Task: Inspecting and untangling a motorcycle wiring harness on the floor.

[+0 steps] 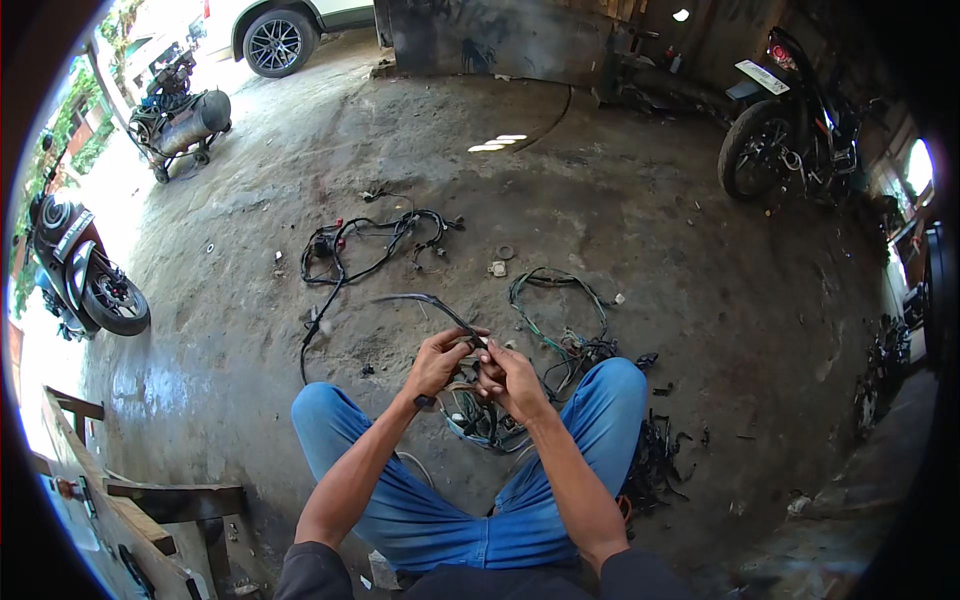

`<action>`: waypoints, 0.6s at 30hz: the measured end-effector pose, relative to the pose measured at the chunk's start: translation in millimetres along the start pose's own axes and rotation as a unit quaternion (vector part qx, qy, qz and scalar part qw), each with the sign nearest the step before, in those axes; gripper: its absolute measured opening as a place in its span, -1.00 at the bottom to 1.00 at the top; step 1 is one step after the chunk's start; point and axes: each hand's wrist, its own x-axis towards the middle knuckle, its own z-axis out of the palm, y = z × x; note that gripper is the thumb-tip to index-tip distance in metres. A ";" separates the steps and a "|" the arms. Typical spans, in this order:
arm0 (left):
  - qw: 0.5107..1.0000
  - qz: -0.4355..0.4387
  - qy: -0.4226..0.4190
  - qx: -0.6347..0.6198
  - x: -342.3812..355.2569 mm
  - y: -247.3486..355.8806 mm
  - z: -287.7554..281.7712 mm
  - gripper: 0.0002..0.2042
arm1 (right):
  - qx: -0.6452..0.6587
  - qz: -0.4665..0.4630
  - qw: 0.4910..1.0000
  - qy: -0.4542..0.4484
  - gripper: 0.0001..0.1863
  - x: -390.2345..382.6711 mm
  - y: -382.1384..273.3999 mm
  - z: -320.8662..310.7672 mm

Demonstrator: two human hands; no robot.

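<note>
Between my knees, both hands meet on a dark wire bundle [437, 302], whose loose end arcs up and to the left over the floor. My left hand [438, 362] pinches it from the left side. Close beside it, the fingers of my right hand [512, 380] are closed on the same bundle, near a small pale spot I cannot make out. Under my hands lies a tangle of wires [480, 425], partly hidden by them. A coil of greenish wire [558, 278] rests on the floor just beyond my right knee.
A long black wiring harness [345, 270] is spread ahead on the left. Black scraps [655, 460] lie beside my right leg. A wooden bench [175, 497] stands at the near left. Motorcycles [95, 270], an air compressor [190, 120] and a parked car [300, 25] stand farther out.
</note>
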 end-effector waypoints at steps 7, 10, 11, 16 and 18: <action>0.986 0.075 0.113 0.099 2.7 -13.9 -12.4 -0.79 | -0.581 -0.130 0.740 0.313 -0.82 6.1 15.6 54.3; 0.985 0.081 0.133 0.068 2.0 -9.7 -11.2 -0.80 | -0.673 -0.246 0.624 0.313 -0.82 8.8 18.5 53.5; 0.986 0.081 0.129 0.064 1.9 -7.3 -10.4 -0.81 | -0.672 -0.247 0.623 0.315 -0.82 9.5 19.0 51.3; 0.989 0.040 0.115 0.085 4.9 -22.2 -15.3 -0.79 | -0.671 -0.288 0.599 0.329 -0.82 14.4 20.5 44.6; 0.984 0.076 0.126 0.095 9.1 -35.1 -9.8 -0.78 | -0.616 -0.201 0.677 0.348 -0.76 11.5 16.9 39.4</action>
